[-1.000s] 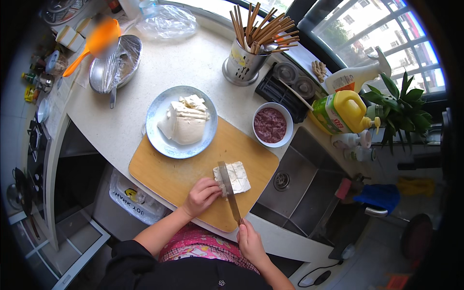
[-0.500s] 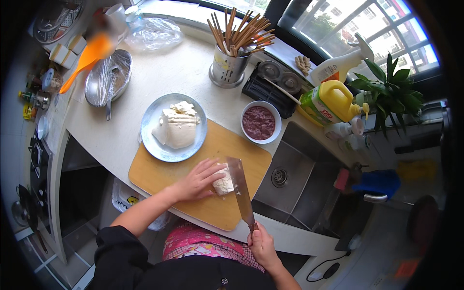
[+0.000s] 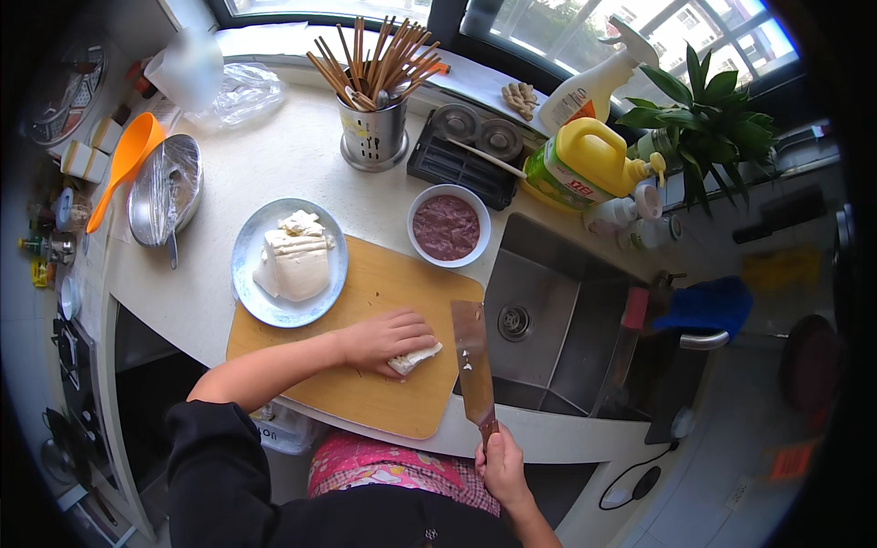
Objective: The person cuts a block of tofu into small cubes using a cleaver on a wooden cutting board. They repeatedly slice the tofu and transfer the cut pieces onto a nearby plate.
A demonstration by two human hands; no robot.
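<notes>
A white, crumbly piece of tofu (image 3: pixel 416 358) lies on the wooden cutting board (image 3: pixel 365 406), partly hidden under my left hand (image 3: pixel 388 342). The fingers curl over its far side and hold it. In my right hand (image 3: pixel 501 464) is the handle of a cleaver (image 3: pixel 474 356), its blade pointing away from me over the board's right edge, apart from the tofu. White crumbs stick to the blade. On a pale blue plate (image 3: pixel 243 265) at the board's far left corner sits a larger block of tofu (image 3: pixel 297 265), with crumbled bits at its far end.
Beyond the board stands a bowl of purplish paste (image 3: pixel 446 228). To the right is a steel sink (image 3: pixel 539 315). Farther back are a holder with chopsticks (image 3: pixel 375 137), a yellow detergent jug (image 3: pixel 575 164) and a wrapped metal dish (image 3: pixel 164 192) beside an orange spatula (image 3: pixel 123 169).
My left hand has moved from flat beside the tofu to curled over it. The cleaver has shifted right, away from the tofu. The view has turned slightly.
</notes>
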